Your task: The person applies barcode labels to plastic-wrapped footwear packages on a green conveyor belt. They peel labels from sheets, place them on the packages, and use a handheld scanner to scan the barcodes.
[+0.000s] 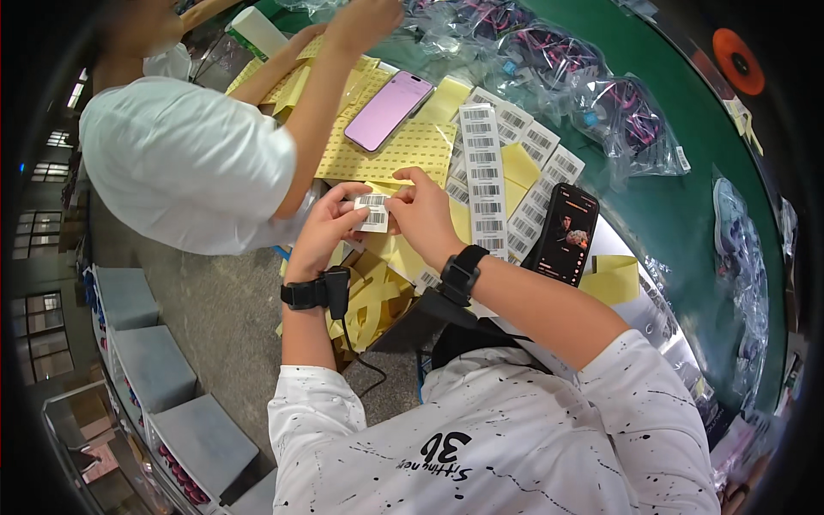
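Both the left hand [330,225] and right hand [422,215] pinch a small barcode label [372,212] between them. Just beyond lie yellow label sheets [403,150]; a co-worker's arm [322,112] crosses overhead nearby.

White barcode label [372,211], yellow backing sheets [403,150], pink phone [388,110], green table [678,215], black-speckled white sleeves [639,403].
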### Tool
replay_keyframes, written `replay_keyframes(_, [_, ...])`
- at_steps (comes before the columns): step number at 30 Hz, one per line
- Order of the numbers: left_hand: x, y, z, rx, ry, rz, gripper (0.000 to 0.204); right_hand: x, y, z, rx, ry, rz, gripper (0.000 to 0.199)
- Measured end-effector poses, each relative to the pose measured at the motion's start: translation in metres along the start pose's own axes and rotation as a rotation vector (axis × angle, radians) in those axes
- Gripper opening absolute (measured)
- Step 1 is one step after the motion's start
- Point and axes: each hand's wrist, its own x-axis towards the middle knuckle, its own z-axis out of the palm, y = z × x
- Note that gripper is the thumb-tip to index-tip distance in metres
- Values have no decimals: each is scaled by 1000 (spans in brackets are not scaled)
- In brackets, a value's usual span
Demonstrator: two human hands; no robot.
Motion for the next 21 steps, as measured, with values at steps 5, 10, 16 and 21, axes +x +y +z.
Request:
replay_keyframes(5, [13,11,-4,31,-9,-1,36,9,3,5,-127,122,-121,33])
replay_keyframes(10, [28,4,-7,-35,-34,-16,28,12,9,0,-187,122,-178,26])
replay_keyframes(16, [33,-2,-9,-12,-22,-11,27,16,2,-3,-63,114,-64,12])
replay_keyframes(21, [40,-9,-12,-45,-63,34,26,26,3,-10,-28,85,-28,15])
